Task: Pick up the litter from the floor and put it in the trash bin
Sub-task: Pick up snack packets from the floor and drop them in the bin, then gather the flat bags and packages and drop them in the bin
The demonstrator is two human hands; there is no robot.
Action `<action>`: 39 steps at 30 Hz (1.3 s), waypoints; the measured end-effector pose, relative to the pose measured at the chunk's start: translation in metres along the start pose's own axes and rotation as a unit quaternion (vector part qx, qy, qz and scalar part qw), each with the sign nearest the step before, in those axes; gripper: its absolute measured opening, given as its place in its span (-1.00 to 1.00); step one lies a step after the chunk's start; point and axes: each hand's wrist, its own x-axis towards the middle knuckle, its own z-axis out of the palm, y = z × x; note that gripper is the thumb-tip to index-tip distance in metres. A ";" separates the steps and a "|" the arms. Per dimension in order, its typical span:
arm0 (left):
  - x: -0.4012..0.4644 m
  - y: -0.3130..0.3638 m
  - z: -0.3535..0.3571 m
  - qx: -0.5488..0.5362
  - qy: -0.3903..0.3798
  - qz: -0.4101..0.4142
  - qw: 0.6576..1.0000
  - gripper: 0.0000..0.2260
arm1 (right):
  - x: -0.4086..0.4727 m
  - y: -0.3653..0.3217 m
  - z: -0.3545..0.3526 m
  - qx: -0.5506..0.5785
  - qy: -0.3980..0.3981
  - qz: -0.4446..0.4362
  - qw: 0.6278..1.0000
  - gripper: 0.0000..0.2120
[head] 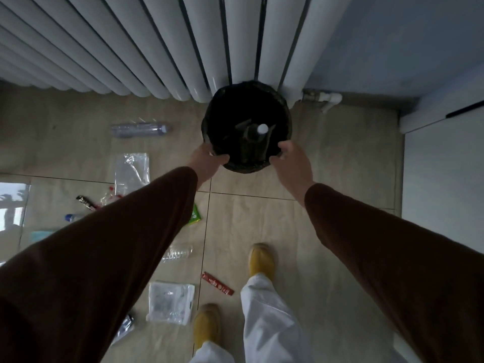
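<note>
A round trash bin [284,106] lined with a black bag stands on the tiled floor against the radiator. Inside it a bottle with a white cap [262,128] shows. My left hand [208,158] grips the bin's near-left rim and my right hand [294,161] grips its near-right rim. Litter lies on the floor to the left: a clear plastic bottle [141,130], a clear plastic bag [132,170], a dark snack wrapper [85,201], a green packet [195,216], a crushed clear bottle [178,252], a red sachet [217,283] and a white pouch [170,302].
A white radiator [157,43] runs along the back wall, with a pipe fitting [331,99] at its right end. A white cabinet [442,166] stands at the right. My feet in yellow slippers [262,259] are on the tiles near the red sachet.
</note>
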 end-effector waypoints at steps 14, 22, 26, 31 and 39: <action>-0.211 -0.197 -0.067 0.356 0.012 0.199 0.913 -0.45 | -0.272 -0.008 0.076 -0.232 -0.067 -0.132 0.961 -0.58; -0.312 -0.315 -0.074 0.377 0.028 0.167 0.911 -0.48 | -0.391 0.002 0.137 -0.275 -0.124 -0.190 0.934 -0.57; -0.349 -0.373 -0.066 0.353 0.046 0.154 0.922 -0.55 | -0.435 0.015 0.173 -0.288 -0.137 -0.216 0.923 -0.61; -0.396 -0.444 -0.079 0.328 0.061 0.133 0.933 -0.62 | -0.497 0.027 0.216 -0.310 -0.169 -0.212 0.911 -0.63; -0.434 -0.549 -0.166 0.315 0.072 0.108 0.940 -0.78 | -0.573 -0.022 0.323 -0.334 -0.174 -0.217 0.901 -0.60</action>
